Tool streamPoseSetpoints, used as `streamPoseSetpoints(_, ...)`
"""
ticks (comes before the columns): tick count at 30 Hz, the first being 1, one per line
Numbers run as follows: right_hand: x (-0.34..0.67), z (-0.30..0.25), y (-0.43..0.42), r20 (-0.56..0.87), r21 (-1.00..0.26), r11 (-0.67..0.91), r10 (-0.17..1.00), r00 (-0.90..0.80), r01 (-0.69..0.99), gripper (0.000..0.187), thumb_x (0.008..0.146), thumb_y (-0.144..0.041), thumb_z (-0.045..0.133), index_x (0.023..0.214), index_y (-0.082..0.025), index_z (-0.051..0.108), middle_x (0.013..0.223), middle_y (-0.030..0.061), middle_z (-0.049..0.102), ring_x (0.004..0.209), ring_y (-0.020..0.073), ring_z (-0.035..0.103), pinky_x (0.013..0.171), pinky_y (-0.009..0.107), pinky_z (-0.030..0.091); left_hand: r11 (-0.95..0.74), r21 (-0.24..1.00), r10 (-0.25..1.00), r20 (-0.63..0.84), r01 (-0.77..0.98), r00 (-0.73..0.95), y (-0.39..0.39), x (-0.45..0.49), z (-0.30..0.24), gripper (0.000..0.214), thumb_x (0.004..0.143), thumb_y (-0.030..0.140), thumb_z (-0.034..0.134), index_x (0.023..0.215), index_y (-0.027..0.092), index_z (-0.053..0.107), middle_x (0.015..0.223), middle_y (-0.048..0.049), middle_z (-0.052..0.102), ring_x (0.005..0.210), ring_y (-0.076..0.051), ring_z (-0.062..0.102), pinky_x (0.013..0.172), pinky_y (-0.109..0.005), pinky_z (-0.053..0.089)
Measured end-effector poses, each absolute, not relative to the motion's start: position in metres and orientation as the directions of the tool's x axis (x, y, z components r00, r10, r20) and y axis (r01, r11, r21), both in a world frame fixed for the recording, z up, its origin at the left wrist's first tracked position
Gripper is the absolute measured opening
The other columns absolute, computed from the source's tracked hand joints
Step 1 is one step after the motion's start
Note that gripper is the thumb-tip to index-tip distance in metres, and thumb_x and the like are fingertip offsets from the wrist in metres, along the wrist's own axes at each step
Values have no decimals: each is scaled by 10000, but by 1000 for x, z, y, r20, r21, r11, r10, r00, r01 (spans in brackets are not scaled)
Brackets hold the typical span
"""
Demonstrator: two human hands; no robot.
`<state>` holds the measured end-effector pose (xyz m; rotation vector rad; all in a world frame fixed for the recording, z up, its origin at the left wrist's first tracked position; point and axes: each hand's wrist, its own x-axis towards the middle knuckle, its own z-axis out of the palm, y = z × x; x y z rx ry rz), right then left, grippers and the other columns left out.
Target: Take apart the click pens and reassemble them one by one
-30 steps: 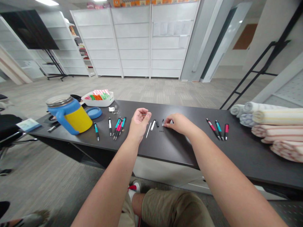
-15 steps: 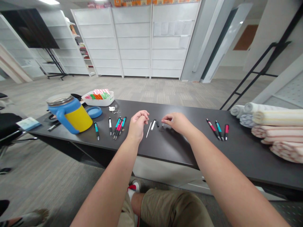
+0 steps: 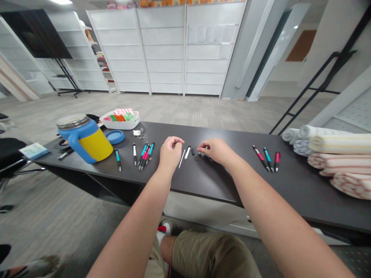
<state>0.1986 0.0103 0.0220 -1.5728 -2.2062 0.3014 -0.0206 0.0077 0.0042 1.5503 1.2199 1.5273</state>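
Both my forearms reach over a dark table (image 3: 203, 181). My left hand (image 3: 170, 151) hovers with its fingers curled and the tips pinched together; what they hold is too small to make out. My right hand (image 3: 216, 149) is also pinched, its fingertips closed on a tiny dark part just above the table. Between the hands lie taken-apart pen pieces: a thin white refill (image 3: 181, 158), a white and black barrel piece (image 3: 188, 152) and a small black piece (image 3: 193, 151).
Several whole pens (image 3: 144, 153) lie left of my left hand, and three more pens (image 3: 268, 157) to the right. A yellow and blue jug (image 3: 87, 139), a blue lid (image 3: 115, 137) and a white tray (image 3: 121, 119) stand far left. Rolled towels (image 3: 333, 150) are stacked at right.
My left hand turned from palm-up and loosely curled to a downward pinch. My right hand lifted its fingertips off the table and shifted slightly left.
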Motion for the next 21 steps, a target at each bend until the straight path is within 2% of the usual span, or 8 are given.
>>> streamPoseSetpoints(3, 199, 22, 10, 207, -400, 347, 936, -285, 848, 148, 935, -351, 696, 943, -259, 812, 880, 11, 785, 773, 164, 663, 695, 268, 450, -390, 817, 888, 455, 425, -61, 10, -19, 0, 134, 806, 143, 615, 802, 205, 735, 937, -50, 671, 752, -174, 576, 777, -325, 487)
streamPoseSetpoints(7, 200, 20, 12, 220, -400, 361, 930, -294, 842, 154, 929, -352, 701, 938, -248, 815, 856, 10, 780, 750, 156, 649, 691, 264, 433, -382, 724, 896, 442, 574, 40, 13, -16, -9, 82, 800, 175, 686, 824, 203, 759, 979, -90, 663, 845, -220, 619, 875, -384, 508)
streamPoseSetpoints(14, 202, 20, 12, 219, -431, 364, 930, -296, 825, 146, 916, -335, 698, 924, -255, 820, 833, 2, 779, 734, 152, 648, 681, 260, 431, -374, 629, 894, 440, 682, 84, 11, -13, -12, 71, 825, 247, 716, 799, 206, 768, 981, -109, 618, 969, -282, 601, 966, -449, 481)
streamPoseSetpoints(21, 203, 23, 12, 211, -432, 390, 920, -329, 813, 142, 922, -309, 691, 927, -265, 826, 890, -1, 797, 770, 161, 668, 714, 266, 459, -369, 658, 901, 427, 656, 78, 12, -12, -14, 82, 775, 276, 796, 737, 206, 774, 952, -96, 594, 930, -273, 571, 963, -450, 468)
